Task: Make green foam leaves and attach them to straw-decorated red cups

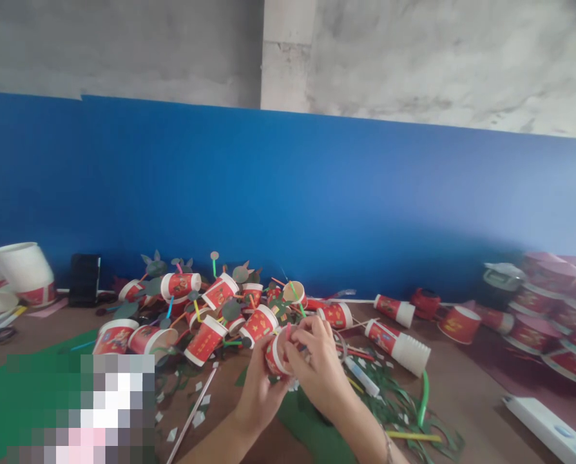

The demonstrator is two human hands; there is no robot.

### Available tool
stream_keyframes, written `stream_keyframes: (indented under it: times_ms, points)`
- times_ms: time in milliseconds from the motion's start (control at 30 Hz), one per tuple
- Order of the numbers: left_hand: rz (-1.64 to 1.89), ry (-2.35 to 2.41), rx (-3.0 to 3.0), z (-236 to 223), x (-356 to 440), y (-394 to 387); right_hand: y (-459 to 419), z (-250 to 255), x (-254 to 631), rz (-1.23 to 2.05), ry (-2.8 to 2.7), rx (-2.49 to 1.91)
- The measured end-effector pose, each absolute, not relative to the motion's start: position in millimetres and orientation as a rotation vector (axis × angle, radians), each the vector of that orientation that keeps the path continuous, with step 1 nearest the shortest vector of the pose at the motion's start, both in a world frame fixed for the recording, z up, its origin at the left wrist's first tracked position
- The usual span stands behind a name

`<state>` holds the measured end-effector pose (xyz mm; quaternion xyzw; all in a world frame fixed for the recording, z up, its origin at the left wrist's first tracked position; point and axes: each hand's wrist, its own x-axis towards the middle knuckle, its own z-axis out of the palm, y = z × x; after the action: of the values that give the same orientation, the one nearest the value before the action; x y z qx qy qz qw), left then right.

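Near the middle of the table, my left hand (259, 393) is wrapped around a red paper cup (274, 357) with a printed pattern. The cup is tilted, with one end turned towards my right hand (317, 354). The fingers of that hand are bent and pressed together at this end of the cup. A small pink piece (288, 331) shows beside the fingertips, and the fingers cover most of what they grip. Just behind lies a heap of red paper cups (207, 341) with coloured straws and dark green paper discs stuck on them.
Green paper scraps (384, 393) and a white tube (362, 377) lie to the right. Beyond them are stacked cups (399, 347), a white box (553, 428) and piled red containers (553, 316). White paper tubs (24, 274) and scissors (2, 334) lie left. A blue partition (288, 193) stands behind.
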<state>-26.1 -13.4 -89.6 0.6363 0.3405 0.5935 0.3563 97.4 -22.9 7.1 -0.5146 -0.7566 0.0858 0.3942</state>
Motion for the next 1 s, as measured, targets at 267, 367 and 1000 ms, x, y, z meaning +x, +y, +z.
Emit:
stream_keyframes:
  times_ms: [267,367,1000]
  points:
    - [1.525,0.910,1.620,-104,-26,-10,-33,19,99,0.211,-2.066,-1.414]
    - [1.538,0.901,1.661,-104,-26,-12,-34,19,101,0.238,-2.116,-1.429]
    - [1.413,0.749,1.779,-93,-27,-14,-28,13,107,0.285,-2.161,-1.445]
